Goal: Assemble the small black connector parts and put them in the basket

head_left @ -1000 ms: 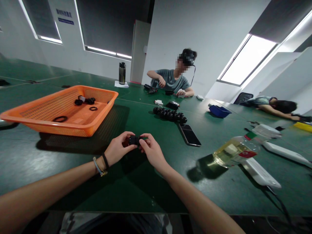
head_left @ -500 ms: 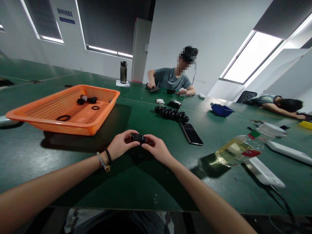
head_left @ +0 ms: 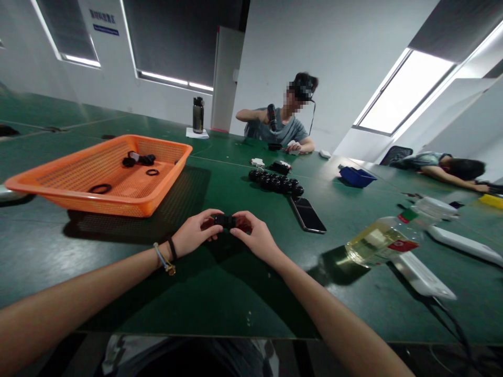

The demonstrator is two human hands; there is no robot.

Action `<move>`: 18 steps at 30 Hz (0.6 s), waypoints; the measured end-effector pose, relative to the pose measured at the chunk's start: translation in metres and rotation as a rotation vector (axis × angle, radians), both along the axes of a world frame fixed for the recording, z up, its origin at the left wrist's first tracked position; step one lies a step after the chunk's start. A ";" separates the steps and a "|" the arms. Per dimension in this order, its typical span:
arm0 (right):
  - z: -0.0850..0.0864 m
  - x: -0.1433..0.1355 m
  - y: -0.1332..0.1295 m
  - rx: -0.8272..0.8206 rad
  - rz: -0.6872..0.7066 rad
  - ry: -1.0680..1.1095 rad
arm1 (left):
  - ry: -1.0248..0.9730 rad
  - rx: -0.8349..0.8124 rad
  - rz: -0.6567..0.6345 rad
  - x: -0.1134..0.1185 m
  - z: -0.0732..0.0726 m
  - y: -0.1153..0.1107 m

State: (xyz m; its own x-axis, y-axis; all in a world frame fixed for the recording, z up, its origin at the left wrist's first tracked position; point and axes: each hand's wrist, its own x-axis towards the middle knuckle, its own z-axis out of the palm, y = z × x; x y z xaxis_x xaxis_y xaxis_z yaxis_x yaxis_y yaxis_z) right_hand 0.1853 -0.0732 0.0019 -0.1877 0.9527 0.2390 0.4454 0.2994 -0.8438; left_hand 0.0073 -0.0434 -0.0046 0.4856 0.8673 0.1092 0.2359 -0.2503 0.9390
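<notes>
Between my two hands, just above the green table (head_left: 173,298), is a small black cylindrical part (head_left: 225,221) with a ridged middle. Fingers and thumb of my left hand (head_left: 196,230) pinch its left end. My right hand (head_left: 255,234) grips the right end the same way. The fingers cover both ends, so their shape is hidden. Beyond my hands lies a row of shiny black rounded parts (head_left: 275,182). An orange plastic basket (head_left: 157,201) stands left of my left hand, with black rings (head_left: 100,188) and a few dark pieces inside.
A phone (head_left: 308,214) lies right of my right hand. Farther right are a bottle of yellow liquid (head_left: 369,248), a white power strip (head_left: 426,275) and a blue bin (head_left: 357,176). Across the table a co-worker (head_left: 288,125) holds a dark tool (head_left: 272,117); another person (head_left: 451,165) leans on the table.
My hands still hold the black part, which now lies more level with more of it showing between my fingers. The co-worker opposite has raised the dark tool from the table.
</notes>
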 end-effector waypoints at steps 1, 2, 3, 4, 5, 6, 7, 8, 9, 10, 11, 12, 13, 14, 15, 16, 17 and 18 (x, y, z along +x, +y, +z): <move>0.000 0.000 0.000 -0.001 -0.001 -0.002 | 0.011 0.007 0.000 0.000 0.000 0.000; -0.001 0.000 0.000 -0.001 -0.001 -0.001 | 0.019 0.013 0.001 0.000 0.000 0.001; -0.002 0.000 0.000 0.000 0.003 0.001 | 0.024 0.016 0.002 0.000 -0.001 0.001; -0.002 0.000 0.000 0.001 0.008 0.002 | 0.027 0.018 0.003 0.000 -0.001 0.001; -0.003 0.000 0.000 0.003 0.012 0.002 | 0.027 0.019 0.004 0.000 -0.001 0.002; -0.003 0.000 0.000 0.006 0.013 -0.002 | 0.027 0.020 0.005 0.000 -0.001 0.002; -0.004 0.000 0.000 0.009 0.010 -0.009 | 0.027 0.019 0.004 0.000 -0.001 0.002; -0.004 0.001 0.000 0.017 0.004 -0.022 | 0.027 0.019 0.004 0.000 -0.001 0.002; -0.003 0.001 0.000 0.029 -0.008 -0.039 | 0.026 0.017 0.004 0.000 -0.002 0.003; -0.003 0.001 0.000 0.044 -0.022 -0.057 | 0.026 0.015 0.004 0.000 -0.002 0.003; -0.003 0.001 0.000 0.059 -0.034 -0.073 | 0.026 0.012 0.004 0.000 -0.002 0.003; -0.003 0.001 0.000 0.071 -0.044 -0.083 | 0.025 0.008 0.005 0.000 -0.002 0.003; -0.003 0.001 0.000 0.078 -0.052 -0.087 | 0.024 0.006 0.006 0.000 -0.002 0.003; -0.004 0.001 0.000 0.080 -0.057 -0.083 | 0.023 0.003 0.005 0.000 -0.002 0.003; -0.005 0.000 0.000 0.078 -0.054 -0.071 | 0.022 0.001 0.004 0.000 -0.001 0.002; -0.006 0.000 0.000 0.076 -0.048 -0.051 | 0.020 -0.001 0.001 0.001 -0.001 0.002; -0.007 -0.001 0.000 0.075 -0.040 -0.029 | 0.019 -0.004 -0.003 0.001 -0.001 0.002; -0.008 -0.002 0.000 0.076 -0.032 -0.009 | 0.018 -0.005 -0.005 0.001 0.000 0.001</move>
